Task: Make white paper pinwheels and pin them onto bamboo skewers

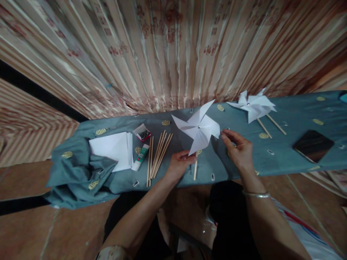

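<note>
L hand (180,164) pinches white paper pinwheel (195,133) w/ pale wooden stick (195,170) over blue-green cloth-covered desk (295,108), R hand (240,148) by a blade tip (217,135), grip unclear; open red-and-white cardboard box (146,138), left, holds small dark metal pcs (142,134).

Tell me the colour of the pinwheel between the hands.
White; the pinwheel shows best in the head view.

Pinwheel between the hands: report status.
Left hand holding pinwheel low. Right hand at its right edge, contact unclear. Pin at centre. Loose sticks beside left hand, not blocking.
</note>
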{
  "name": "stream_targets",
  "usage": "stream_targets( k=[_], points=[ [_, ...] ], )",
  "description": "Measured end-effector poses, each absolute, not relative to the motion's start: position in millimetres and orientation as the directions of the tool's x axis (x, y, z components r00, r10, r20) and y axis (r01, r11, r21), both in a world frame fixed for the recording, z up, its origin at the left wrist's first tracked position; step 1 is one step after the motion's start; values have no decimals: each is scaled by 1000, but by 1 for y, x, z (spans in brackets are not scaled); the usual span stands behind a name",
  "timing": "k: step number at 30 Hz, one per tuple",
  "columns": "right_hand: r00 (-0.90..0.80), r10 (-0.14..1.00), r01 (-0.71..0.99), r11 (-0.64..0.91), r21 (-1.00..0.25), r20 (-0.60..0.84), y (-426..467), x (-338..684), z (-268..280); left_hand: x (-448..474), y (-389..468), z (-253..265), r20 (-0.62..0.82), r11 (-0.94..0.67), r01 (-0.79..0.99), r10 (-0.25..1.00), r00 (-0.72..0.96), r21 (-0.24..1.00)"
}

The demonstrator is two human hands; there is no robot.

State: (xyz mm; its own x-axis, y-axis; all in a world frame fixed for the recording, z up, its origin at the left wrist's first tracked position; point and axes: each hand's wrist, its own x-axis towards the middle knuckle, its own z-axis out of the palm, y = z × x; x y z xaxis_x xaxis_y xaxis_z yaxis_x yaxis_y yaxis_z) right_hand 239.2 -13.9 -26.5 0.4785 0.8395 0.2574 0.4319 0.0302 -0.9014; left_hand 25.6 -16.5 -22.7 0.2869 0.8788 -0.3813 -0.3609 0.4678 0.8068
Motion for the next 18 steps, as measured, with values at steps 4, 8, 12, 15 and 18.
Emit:
stream_targets(
  k=[4, 8, 12, 15, 18],
  points=[
    [480, 854, 336, 34, -941, 202, -12, 240, -28, 25, -16, -23, -386, 473, -357, 876, 291, 805],
    [493, 855, 272, 24, -962, 161, -12, 239, -28, 24, -16, -26, -383, 470, -368, 878, 286, 803],
    [491, 863, 216, 10, -976, 117, -12, 234, -25, 24, -15, -28, -358, 444, -376, 891, 279, 813],
    [498, 864, 158, -12, -987, 69, -12, 230, -21, 24, -14, -28, -344, 428, -368, 898, 274, 826],
    [486, 874, 110, -27, -994, 30, -13, 225, -18, 24, -13, -27, -346, 430, -362, 897, 275, 827]
  ],
)
